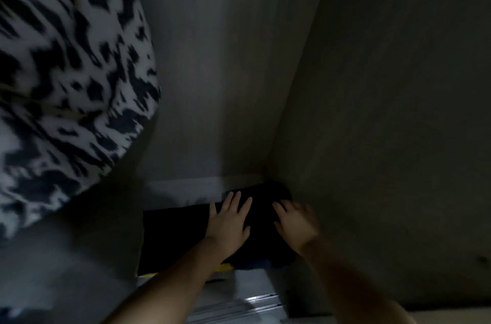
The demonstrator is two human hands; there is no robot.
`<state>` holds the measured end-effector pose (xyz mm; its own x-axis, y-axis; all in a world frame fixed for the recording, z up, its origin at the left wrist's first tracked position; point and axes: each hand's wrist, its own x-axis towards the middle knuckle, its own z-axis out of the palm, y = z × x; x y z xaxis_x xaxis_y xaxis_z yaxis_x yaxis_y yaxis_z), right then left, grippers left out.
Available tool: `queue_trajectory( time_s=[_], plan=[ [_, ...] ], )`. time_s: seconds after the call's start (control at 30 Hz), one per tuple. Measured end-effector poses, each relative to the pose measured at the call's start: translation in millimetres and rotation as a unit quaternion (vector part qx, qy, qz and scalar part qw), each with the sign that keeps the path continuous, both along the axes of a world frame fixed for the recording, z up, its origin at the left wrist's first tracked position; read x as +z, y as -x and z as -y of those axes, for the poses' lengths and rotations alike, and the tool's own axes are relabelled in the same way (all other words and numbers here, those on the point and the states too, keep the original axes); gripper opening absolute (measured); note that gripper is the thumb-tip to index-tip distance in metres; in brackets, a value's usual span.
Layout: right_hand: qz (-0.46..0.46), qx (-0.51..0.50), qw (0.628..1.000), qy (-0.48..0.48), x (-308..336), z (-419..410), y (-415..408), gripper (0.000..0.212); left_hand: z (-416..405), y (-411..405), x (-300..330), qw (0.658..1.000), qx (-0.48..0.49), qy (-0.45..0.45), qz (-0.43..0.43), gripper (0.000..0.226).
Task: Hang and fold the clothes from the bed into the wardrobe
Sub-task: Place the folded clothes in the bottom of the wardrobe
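A folded black garment [175, 238] lies on the wardrobe floor [183, 191], pushed into the back right corner. A bit of yellow [223, 267] shows under its front edge. My left hand [228, 220] lies flat on top of the garment with fingers spread and straight. My right hand [296, 225] presses on the garment's right part, close to the side wall, its fingers slightly blurred but spread. Both forearms reach in from the bottom of the view.
A black-and-white patterned garment [66, 79] hangs at the left, filling the upper left of the view. The wardrobe's back panel [212, 71] and right side wall [385, 111] enclose the dim space. A metal sliding-door track [239, 307] runs along the front edge.
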<state>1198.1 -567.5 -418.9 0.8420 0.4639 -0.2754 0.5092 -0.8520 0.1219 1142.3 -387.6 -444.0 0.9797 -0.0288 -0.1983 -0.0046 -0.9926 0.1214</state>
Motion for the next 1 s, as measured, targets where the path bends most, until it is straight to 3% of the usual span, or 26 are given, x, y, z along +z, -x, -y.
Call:
queue_trajectory(
  time_s=[0.17, 0.43, 0.73, 1.0],
  plan=[
    [-0.02, 0.0, 0.999, -0.041, 137.2, -17.8, 9.3, 0.041, -6.7, 7.9, 146.1, 0.999, -0.001, 0.014, 0.049, 0.064],
    [0.054, 0.039, 0.99, -0.125, 315.3, -35.8, 33.3, 0.035, -14.3, 38.5, 335.8, 0.99, 0.009, 0.025, 0.141, 0.058],
    [0.085, -0.009, 0.988, -0.131, 376.9, -22.9, 81.5, 0.036, -6.1, 67.1, 399.9, 0.99, 0.006, 0.06, 0.124, 0.052],
    [0.116, -0.181, 0.969, -0.121, 379.2, 26.9, 175.1, 0.038, 20.3, 107.3, 418.1, 0.977, -0.164, 0.07, 0.116, 0.05]
  ],
)
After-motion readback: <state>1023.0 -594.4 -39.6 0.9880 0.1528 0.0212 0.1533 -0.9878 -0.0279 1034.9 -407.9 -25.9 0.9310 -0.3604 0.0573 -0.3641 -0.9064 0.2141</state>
